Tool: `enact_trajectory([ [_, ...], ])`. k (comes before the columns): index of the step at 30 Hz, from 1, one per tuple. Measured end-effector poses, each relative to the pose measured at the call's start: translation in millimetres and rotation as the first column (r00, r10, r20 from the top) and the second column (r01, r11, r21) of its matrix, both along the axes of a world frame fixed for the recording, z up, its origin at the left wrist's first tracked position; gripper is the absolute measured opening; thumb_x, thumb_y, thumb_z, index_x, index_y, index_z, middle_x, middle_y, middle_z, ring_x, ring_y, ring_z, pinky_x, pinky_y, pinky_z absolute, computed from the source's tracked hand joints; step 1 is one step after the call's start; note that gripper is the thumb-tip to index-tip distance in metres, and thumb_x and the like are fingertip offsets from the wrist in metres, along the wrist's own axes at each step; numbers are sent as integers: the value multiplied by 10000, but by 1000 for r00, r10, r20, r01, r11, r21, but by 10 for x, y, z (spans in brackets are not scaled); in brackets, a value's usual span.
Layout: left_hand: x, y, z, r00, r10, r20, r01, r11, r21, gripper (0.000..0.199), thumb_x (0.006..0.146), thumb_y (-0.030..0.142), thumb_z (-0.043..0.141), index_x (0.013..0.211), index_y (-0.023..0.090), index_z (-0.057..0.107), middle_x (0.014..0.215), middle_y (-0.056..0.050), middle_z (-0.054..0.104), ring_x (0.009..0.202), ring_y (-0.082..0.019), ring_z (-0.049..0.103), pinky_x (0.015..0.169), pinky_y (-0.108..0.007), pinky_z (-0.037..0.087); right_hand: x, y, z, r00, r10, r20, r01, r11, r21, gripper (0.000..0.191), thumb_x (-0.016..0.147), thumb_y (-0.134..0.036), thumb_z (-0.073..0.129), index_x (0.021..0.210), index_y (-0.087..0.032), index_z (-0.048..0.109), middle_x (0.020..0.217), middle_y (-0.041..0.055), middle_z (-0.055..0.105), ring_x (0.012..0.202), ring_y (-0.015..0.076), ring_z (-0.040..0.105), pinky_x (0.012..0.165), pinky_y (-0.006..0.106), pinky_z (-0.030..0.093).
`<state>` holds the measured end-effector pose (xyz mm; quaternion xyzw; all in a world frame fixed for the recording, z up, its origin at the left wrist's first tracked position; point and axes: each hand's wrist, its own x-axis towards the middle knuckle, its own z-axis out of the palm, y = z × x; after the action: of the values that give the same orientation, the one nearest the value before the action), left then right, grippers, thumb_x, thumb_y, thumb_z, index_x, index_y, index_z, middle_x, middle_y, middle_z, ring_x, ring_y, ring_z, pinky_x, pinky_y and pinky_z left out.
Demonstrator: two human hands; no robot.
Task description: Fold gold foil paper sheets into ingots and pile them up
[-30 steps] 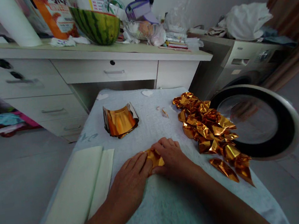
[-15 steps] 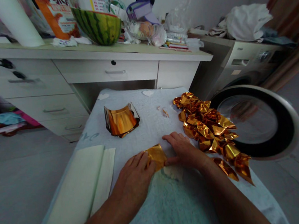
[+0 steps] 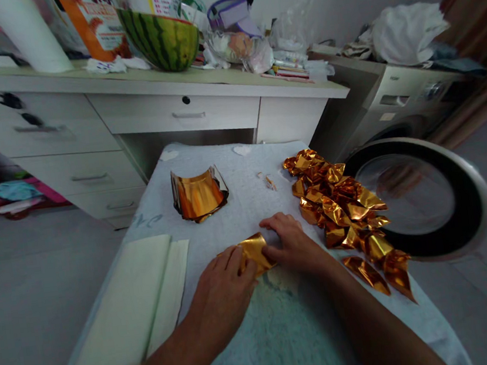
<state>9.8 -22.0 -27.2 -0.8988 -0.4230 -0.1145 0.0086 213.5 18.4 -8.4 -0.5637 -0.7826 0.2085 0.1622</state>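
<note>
Together, two bare hands work at a small, shiny gold foil sheet [image 3: 255,251] that lies on a pale blue cloth table cover [image 3: 290,342], between them and near the table's middle. The left hand [image 3: 225,291] lies over the sheet's left part, thumb on the foil; whether it pinches the foil or only presses it, I cannot tell. The right hand [image 3: 293,244] has thumb and fingers apart, the thumb at the foil's right edge and the fingertips beyond it. Farther back on the left stands a curved stack of gold foil sheets [image 3: 200,195]; to the right spreads a heap of folded, glossy copper-gold foil pieces [image 3: 339,206]. Long pale green folded paper [image 3: 120,304] lies beside the left forearm
</note>
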Motion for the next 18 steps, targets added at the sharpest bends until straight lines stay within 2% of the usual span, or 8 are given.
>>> enact_trajectory([
  [6, -31, 19, -31, 996, -34, 81, 26, 995, 94, 115, 887, 190, 546, 971, 173, 623, 1128, -119, 645, 1050, -273, 608, 889, -469, 543, -126, 30, -130, 997, -76, 18, 74, 995, 66, 328, 804, -254, 649, 1127, -214, 610, 1090, 73, 559, 1036, 245, 457, 901, 388, 338],
  [10, -61, 36, -32, 985, -126, 117, 113, 987, 116, 142, 907, 137, 509, 985, 156, 626, 1090, -107, 664, 1046, -262, 612, 911, -466, 526, -114, 39, -142, 997, -79, 10, 79, 995, 58, 301, 799, -237, 655, 1097, -219, 615, 1077, 67, 561, 1039, 246, 454, 900, 381, 336],
  [14, -124, 31, -27, 978, -188, 91, 181, 980, 79, 174, 921, 106, 476, 982, 161, 630, 995, -83, 694, 934, -244, 646, 809, -431, 560, -101, 38, -130, 997, -82, 1, 81, 995, 54, 319, 793, -232, 660, 1107, -218, 603, 1090, 66, 553, 1045, 250, 454, 894, 384, 342],
  [18, -163, 24, 10, 981, -185, 56, 182, 981, 60, 212, 910, 62, 448, 961, 157, 630, 949, -80, 697, 849, -222, 658, 734, -378, 577, -121, 31, -88, 997, -49, -55, 54, 995, 80, 381, 758, -183, 666, 1128, -223, 585, 1132, 72, 531, 1061, 253, 446, 899, 383, 350],
])
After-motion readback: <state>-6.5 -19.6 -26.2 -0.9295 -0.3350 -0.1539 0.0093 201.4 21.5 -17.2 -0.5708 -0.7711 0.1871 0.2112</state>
